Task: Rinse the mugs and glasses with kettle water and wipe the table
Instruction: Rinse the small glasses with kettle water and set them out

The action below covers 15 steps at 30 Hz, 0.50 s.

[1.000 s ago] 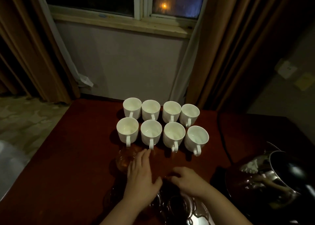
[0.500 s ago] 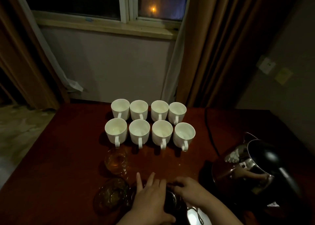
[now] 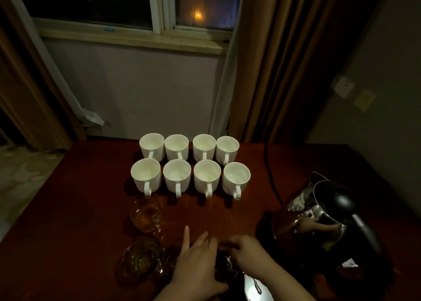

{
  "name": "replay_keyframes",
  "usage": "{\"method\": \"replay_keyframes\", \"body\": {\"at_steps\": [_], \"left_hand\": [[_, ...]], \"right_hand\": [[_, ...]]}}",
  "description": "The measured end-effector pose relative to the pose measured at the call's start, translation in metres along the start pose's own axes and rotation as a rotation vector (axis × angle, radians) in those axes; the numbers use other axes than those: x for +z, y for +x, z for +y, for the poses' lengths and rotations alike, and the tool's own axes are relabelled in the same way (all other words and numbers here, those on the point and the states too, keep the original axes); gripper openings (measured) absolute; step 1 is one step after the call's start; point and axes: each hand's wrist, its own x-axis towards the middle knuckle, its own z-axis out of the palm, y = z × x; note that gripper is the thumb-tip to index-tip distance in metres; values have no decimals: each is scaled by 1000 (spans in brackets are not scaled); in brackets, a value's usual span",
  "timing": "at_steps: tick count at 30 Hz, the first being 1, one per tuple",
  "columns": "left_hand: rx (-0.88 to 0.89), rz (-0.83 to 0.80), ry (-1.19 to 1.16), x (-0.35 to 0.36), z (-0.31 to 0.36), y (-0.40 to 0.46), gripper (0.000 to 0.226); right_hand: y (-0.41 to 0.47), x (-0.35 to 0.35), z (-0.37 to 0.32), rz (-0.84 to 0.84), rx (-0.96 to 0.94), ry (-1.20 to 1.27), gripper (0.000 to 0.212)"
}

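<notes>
Mugs [image 3: 190,164], eight in white ceramic, stand upright in two rows of four at the far middle of the dark red table [image 3: 75,209], handles toward the viewer. Glasses lie nearer: one clear glass [image 3: 145,217] just in front of the left mug, a second glass [image 3: 139,258] closer still, and a third glass [image 3: 225,264] between the two hands at the near edge. Left hand [image 3: 198,266] rests over this third glass with fingers straight and spread, thumb against its side. Right hand [image 3: 248,253] curls its fingers at the far rim; whether it truly pinches the rim cannot be told in the dim light. Kettle [image 3: 319,221], shiny steel with a black lid and handle, sits on its base to the right, cord [image 3: 270,170] running back.

Handling, as judged: mugs are stiff, moderately heavy and breakable, best taken by the handle. Glasses are light, brittle and slippery when wet, best gripped round the body, not the rim. The kettle is likely heavy and hot; only its black handle should be held.
</notes>
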Motion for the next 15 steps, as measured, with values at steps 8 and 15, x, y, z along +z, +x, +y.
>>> {"method": "replay_keyframes", "body": {"at_steps": [8, 15], "left_hand": [[59, 60, -330, -3, 18, 2, 90], [25, 136, -757, 1, 39, 3, 95]], "right_hand": [[-24, -30, -3, 166, -16, 40, 21], [-45, -52, -9, 245, 43, 122, 26]]}}
